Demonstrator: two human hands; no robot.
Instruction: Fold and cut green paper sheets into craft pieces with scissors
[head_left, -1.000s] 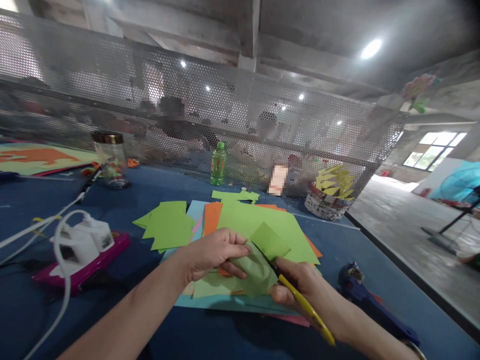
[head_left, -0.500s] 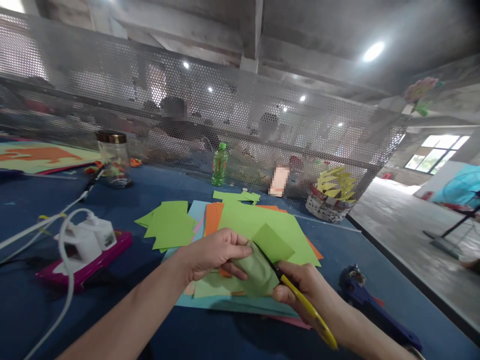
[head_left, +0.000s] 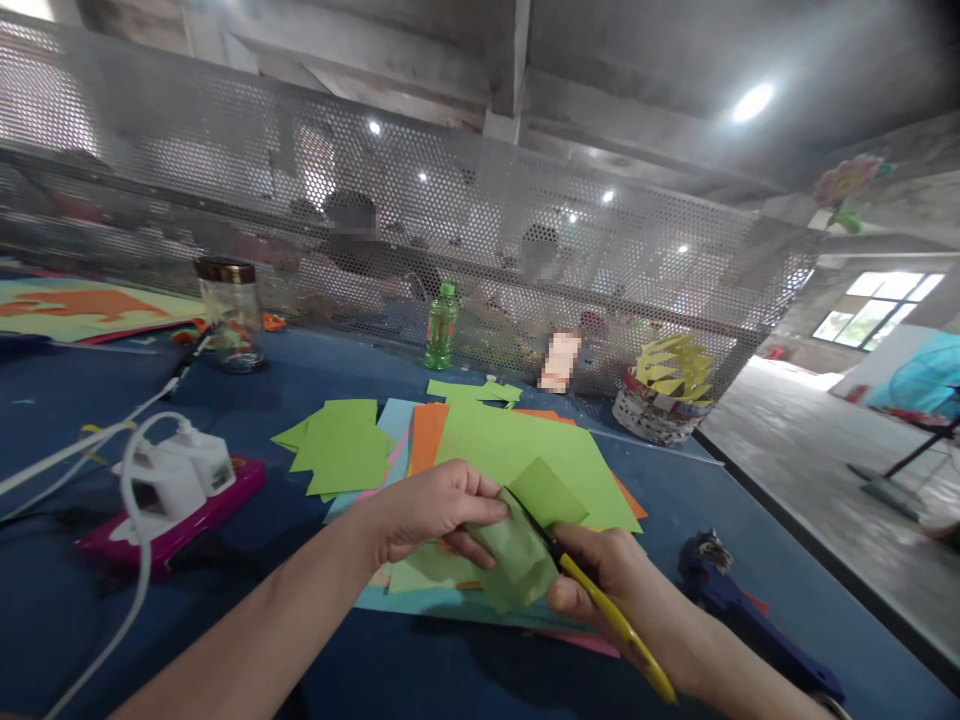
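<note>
My left hand (head_left: 450,510) pinches a piece of green paper (head_left: 517,560) between thumb and fingers, above a stack of coloured sheets. My right hand (head_left: 611,570) is closed on yellow-handled scissors (head_left: 619,628), whose dark blades lie along the upper edge of that paper. Just beyond the blades is a darker green square (head_left: 547,490). Under both hands lies a large light-green sheet (head_left: 517,435), with orange and blue sheets showing around it. Left of the stack sit several cut green pieces (head_left: 345,450).
A magenta power strip (head_left: 176,525) with white plugs and cables is at left. At right lies a blue glue gun (head_left: 750,620). Toward the perforated screen stand a glass jar (head_left: 232,320), a green bottle (head_left: 440,330) and a basket (head_left: 656,412) of yellow paper pieces.
The green paper has tilted slightly, its lower edge now hanging lower between my hands. The scissors stay along its edge, and both hands have barely moved.
</note>
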